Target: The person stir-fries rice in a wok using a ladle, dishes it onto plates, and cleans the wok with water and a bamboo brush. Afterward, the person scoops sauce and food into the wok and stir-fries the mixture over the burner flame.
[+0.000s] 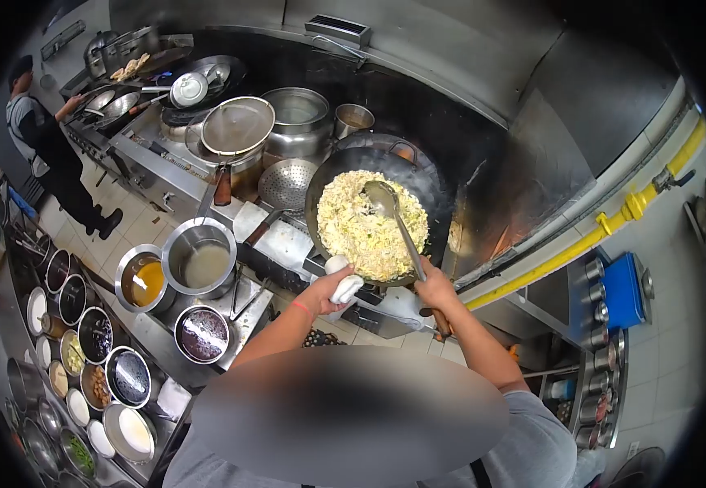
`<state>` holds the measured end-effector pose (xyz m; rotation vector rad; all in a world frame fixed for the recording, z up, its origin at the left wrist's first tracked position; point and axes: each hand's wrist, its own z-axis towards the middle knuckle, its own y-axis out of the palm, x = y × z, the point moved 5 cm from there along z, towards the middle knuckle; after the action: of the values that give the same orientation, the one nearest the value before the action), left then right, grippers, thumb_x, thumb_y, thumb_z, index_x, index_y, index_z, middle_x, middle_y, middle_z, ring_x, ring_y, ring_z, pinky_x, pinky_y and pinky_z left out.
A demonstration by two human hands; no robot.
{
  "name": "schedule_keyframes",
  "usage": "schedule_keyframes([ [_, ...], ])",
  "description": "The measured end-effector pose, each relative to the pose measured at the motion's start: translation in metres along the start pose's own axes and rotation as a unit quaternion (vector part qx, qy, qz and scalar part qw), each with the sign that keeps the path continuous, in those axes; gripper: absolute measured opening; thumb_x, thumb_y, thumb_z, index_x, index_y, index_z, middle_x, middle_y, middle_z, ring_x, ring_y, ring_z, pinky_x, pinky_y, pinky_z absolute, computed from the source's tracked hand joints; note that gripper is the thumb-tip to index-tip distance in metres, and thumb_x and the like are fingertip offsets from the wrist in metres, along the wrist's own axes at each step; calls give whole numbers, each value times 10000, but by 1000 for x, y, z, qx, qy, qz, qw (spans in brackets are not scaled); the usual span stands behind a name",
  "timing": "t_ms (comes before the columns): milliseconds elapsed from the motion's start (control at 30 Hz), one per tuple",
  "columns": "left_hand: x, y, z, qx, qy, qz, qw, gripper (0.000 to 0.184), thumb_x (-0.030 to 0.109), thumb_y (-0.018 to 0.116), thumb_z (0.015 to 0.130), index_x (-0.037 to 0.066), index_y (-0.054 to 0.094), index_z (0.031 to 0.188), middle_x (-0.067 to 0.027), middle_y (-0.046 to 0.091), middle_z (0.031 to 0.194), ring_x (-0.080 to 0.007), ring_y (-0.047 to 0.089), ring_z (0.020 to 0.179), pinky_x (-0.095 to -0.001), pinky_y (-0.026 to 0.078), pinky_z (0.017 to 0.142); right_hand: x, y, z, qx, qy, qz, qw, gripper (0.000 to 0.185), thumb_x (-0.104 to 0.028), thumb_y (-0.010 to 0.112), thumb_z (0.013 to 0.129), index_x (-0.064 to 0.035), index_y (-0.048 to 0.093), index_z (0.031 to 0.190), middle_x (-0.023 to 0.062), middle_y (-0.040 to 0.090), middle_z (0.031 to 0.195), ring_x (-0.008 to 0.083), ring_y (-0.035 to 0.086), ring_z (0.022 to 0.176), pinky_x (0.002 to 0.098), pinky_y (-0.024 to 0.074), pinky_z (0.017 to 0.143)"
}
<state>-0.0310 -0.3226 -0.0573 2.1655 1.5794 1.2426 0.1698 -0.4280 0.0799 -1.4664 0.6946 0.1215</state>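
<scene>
A large dark wok [310,213] holds a mound of fried rice [345,213] with yellow and green bits. My left hand [330,291] is closed around a folded white cloth [345,289] at the wok's near left rim. My right hand [436,286] is wrapped round the handle of a metal ladle [384,196], near the wok's lower right edge. The ladle's bowl rests in the rice, toward the back of the mound. Its wooden handle end sticks out below my right hand.
Left of the wok are a perforated strainer [287,185], a mesh sieve [238,126] and a pot [200,255]. Containers of ingredients, one a dark bowl [128,376], fill the lower left. Another person [44,146] stands far left. A yellow pipe [564,259] runs along the right.
</scene>
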Motion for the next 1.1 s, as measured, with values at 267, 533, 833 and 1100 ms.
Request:
schedule_keyframes([
  [267,-27,-51,-198,-15,174,-31,984,369,156,678,779,-11,591,1096,-107,662,951,-215,658,785,-343,537,705,9,-3,-29,-55,146,477,865,524,-93,549,845,-123,420,1351,68,590,762,188,561,494,320,454,414],
  [533,-96,-134,-351,121,309,-109,937,451,133,721,748,7,567,1153,-94,637,1029,-187,622,906,-339,508,805,-171,31,-65,-192,58,653,730,560,-103,487,910,-159,289,1431,12,395,635,76,333,345,244,302,274],
  [833,-118,-191,-395,-49,392,-370,841,518,251,648,726,-7,523,1157,-141,610,909,-266,633,767,-387,550,650,-452,217,-57,-462,-137,379,790,638,-41,605,843,-112,350,1423,27,476,627,88,394,365,249,308,311],
  [1100,-141,-224,-437,113,481,-302,815,432,289,696,755,31,558,1073,-94,605,785,-200,582,580,-318,495,501,-550,342,-48,-378,-315,177,853,566,-85,625,789,-38,474,1333,80,626,752,173,580,587,297,485,575],
])
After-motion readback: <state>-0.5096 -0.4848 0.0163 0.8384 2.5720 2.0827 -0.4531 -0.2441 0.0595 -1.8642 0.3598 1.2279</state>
